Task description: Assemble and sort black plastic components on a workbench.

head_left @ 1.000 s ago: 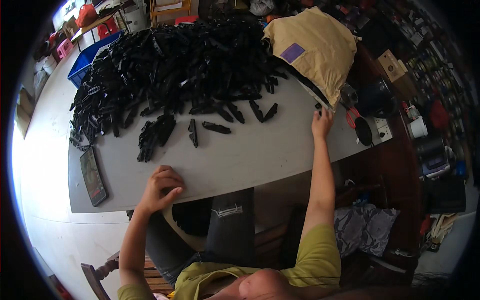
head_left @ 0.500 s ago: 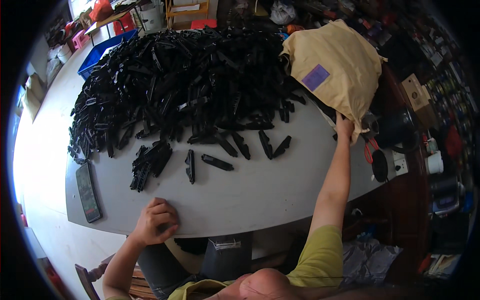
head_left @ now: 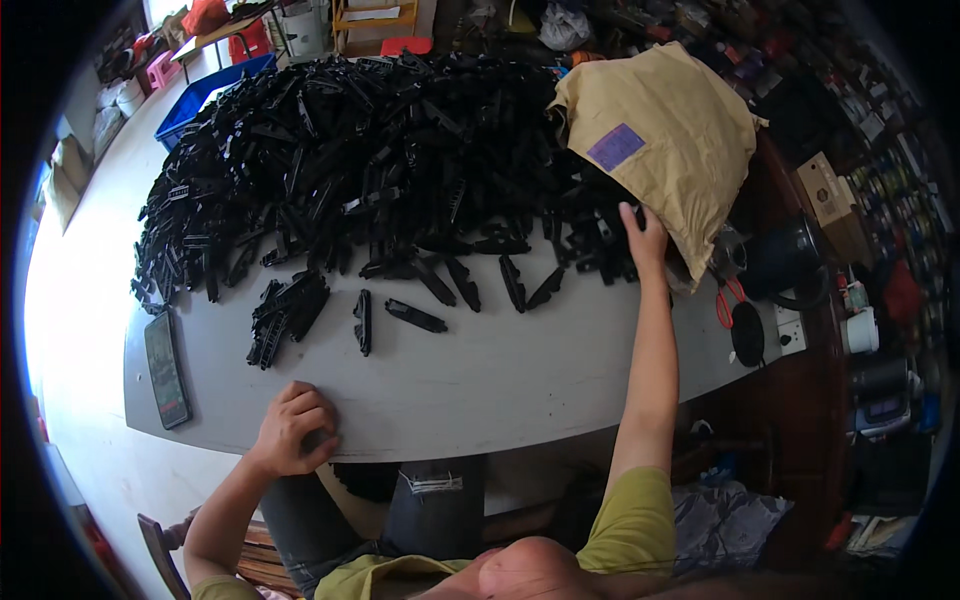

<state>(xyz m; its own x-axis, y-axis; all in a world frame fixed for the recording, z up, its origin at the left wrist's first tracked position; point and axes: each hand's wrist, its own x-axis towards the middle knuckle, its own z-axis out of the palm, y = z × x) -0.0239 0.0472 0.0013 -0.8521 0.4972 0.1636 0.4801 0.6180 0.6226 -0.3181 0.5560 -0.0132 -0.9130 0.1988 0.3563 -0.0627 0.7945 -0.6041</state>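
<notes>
A big heap of black plastic clip-like parts (head_left: 330, 170) covers the far side of the grey table (head_left: 480, 390). A beige sack (head_left: 670, 120) with a purple label lies at the right, its mouth toward the heap. My right hand (head_left: 648, 238) is at that mouth, thumb and forefinger apart, against blurred black parts (head_left: 600, 240) on the table; its other fingers are partly hidden. Near the front edge rests my left hand (head_left: 298, 428), fingers curled in with nothing visible in them. Several single parts (head_left: 416, 316) and a small cluster (head_left: 288, 318) lie between the heap and my hands.
A phone (head_left: 167, 370) lies at the table's left edge. Behind the heap stands a blue crate (head_left: 205, 100). To the right are red-handled scissors (head_left: 728, 302), a black oval object (head_left: 747, 333), a dark pot (head_left: 785, 262) and a power strip (head_left: 791, 332).
My right hand has come out of the sack's mouth and moved left, with black parts now spread beside it on the table. My left hand stays curled. The whole view has shifted slightly.
</notes>
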